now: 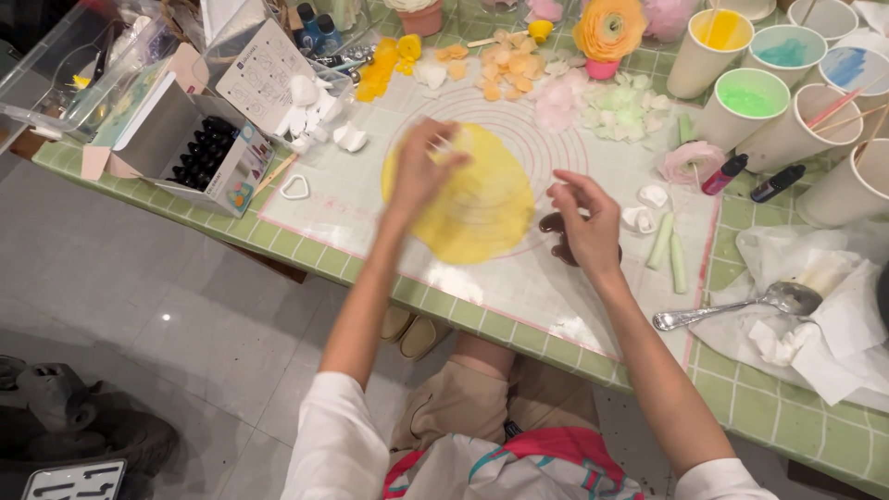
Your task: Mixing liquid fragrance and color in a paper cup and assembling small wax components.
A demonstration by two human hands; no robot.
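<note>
A thin, flat yellow sheet of clay (482,208) lies on the translucent mat (352,199) with printed circles. My left hand (421,167) rests on the sheet's upper left edge, fingers pinched on it and blurred by motion. My right hand (585,220) hovers just right of the sheet with fingers loosely curled and nothing held. Under that hand lies a dark brown cutter-like piece (554,225), partly hidden.
Paper cups of coloured paint (745,100) stand at the back right. Cut petals (505,65), an orange clay flower (608,28), green clay rolls (669,250), white pieces (350,137), a box of dark bottles (206,153), a spoon (741,307) on tissue surround the mat on the green tiled table.
</note>
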